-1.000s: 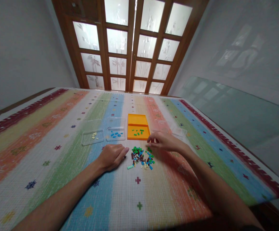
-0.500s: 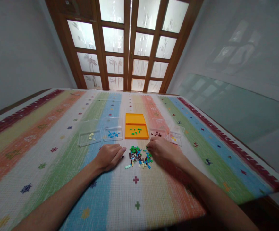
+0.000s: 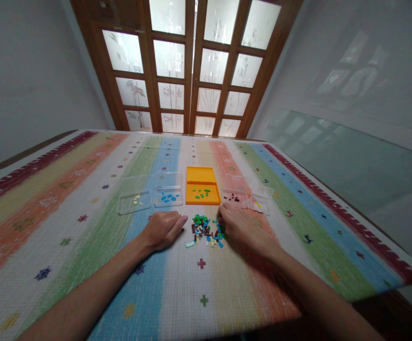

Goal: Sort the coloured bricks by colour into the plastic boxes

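Toy bricks [image 3: 201, 226], tiny, in green, blue, brown and cream, lie heaped between our left hand [image 3: 164, 230] and right hand [image 3: 237, 223]. Our left rests loosely curled beside them; our right bends its fingers at their edge. We cannot tell whether either grips anything. Beyond both hands sits an orange box [image 3: 201, 175].

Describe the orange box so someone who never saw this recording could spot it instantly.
On the striped tablecloth, look just beyond the brick pile. The orange box lies open, middle of five, holding green bricks. Its neighbours are clear boxes; it alone is solidly coloured.
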Motion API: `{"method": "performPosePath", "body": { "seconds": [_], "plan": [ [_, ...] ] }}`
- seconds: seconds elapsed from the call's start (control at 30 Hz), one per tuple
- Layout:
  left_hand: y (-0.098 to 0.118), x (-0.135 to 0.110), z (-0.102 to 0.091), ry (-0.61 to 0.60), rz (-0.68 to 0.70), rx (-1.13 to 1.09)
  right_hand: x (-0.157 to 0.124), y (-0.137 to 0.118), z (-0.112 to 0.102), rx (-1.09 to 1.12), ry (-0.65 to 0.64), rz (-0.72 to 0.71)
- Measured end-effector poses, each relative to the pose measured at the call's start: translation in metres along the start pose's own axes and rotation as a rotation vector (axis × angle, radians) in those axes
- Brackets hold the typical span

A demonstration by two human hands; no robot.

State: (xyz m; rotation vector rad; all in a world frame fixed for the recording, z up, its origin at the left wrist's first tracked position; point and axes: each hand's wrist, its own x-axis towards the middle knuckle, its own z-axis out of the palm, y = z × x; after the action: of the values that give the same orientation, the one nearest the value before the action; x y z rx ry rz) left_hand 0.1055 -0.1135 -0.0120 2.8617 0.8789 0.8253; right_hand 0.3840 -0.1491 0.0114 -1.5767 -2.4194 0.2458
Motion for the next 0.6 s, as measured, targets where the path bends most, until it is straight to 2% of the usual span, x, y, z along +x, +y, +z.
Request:
{"method": "performPosePath", "body": {
  "seconds": [0.37,0.6],
  "plan": [
    [-0.001,0.0,0.001,-0.013,0.005,0.01,0.011,0.003,-0.009,0.035,-0.092,0.102],
    [0.0,0.001,0.001,-0.018,0.0,0.02,0.042,0.017,-0.025,0.035,0.024,0.003]
  ]
}}
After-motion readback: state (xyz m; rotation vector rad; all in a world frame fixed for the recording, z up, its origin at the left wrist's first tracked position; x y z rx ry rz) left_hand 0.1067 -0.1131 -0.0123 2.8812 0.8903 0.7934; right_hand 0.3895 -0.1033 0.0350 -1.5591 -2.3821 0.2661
